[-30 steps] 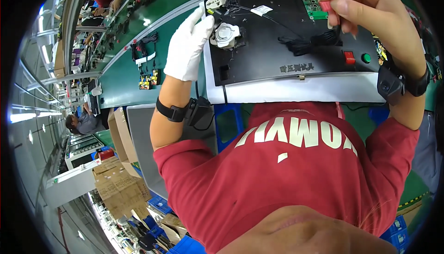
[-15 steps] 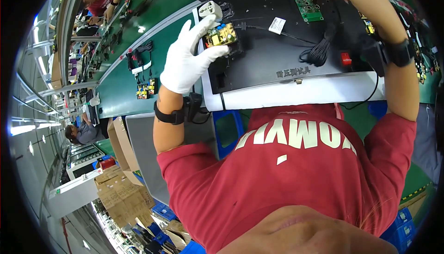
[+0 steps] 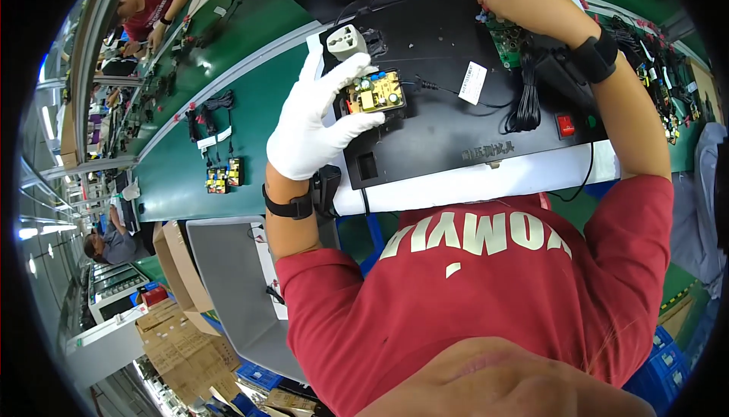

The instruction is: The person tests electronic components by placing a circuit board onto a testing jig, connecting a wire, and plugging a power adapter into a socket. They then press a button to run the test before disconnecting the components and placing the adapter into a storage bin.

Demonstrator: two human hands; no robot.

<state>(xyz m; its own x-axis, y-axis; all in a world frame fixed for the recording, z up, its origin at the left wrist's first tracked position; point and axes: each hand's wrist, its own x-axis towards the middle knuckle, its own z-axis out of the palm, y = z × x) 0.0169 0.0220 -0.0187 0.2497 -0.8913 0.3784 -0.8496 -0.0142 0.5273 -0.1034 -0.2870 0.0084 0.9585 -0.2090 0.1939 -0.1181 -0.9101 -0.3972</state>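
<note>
My left hand [image 3: 315,122], in a white glove, has its thumb and fingers on either side of a yellow circuit board [image 3: 380,92]. The board sits by the left end of a black test fixture [image 3: 425,132], below a white socket [image 3: 345,40]. A black cable runs right from the board past a white label tag [image 3: 471,83] to a coiled bundle [image 3: 525,106]. My bare right hand [image 3: 524,3] is closed at the far end of a green circuit board [image 3: 507,44]. Its fingertips pinch something too small to make out, beside a thin yellow wire.
A red switch [image 3: 565,125] is on the fixture's right front. More boards with cables [image 3: 225,174] lie on the green bench [image 3: 167,193] to the left. Others [image 3: 667,102] lie at the right. A grey bin [image 3: 231,288] stands below left. A co-worker [image 3: 156,7] is across the bench.
My right hand has come down and left onto the green board's far end; the red piece at its fingertips is out of sight. My left hand stays at the yellow board.
</note>
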